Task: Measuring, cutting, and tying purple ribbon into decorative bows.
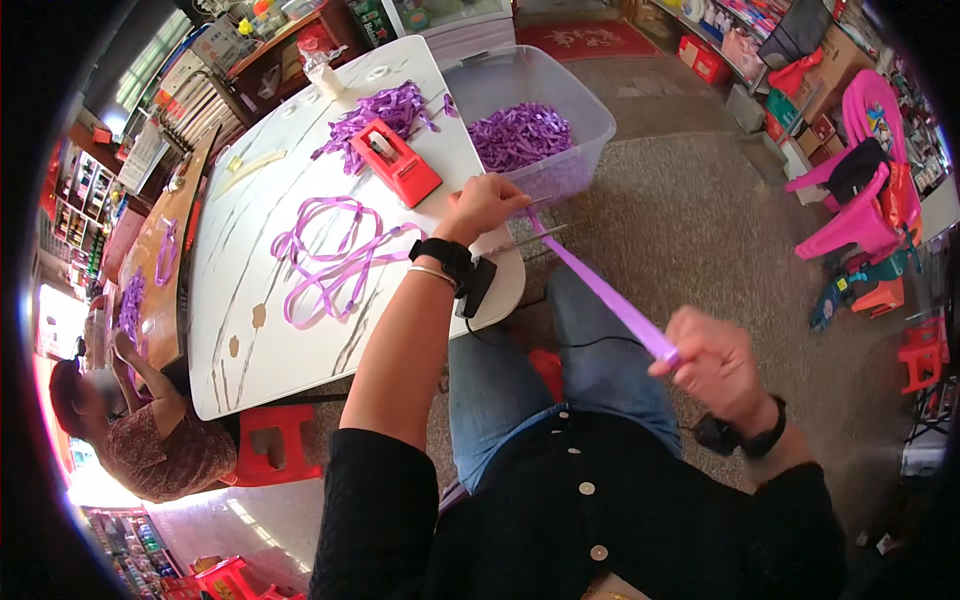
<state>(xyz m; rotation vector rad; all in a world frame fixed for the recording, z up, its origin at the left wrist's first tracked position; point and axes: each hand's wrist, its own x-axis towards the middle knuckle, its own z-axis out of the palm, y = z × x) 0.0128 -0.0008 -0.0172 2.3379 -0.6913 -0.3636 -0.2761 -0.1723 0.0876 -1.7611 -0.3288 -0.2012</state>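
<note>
The left hand, fingers pinched, holds the ribbon; the right hand, curled closed, grips it too. It stretches between them. Left of the left hand sits a dispenser.

A pink plastic chair stands on the right, a dark item resting on it. A cardboard box is noted far right. A red patterned mat lies on the floor at the far side. On the left, a person in a patterned top is observed at a red stool.
</note>
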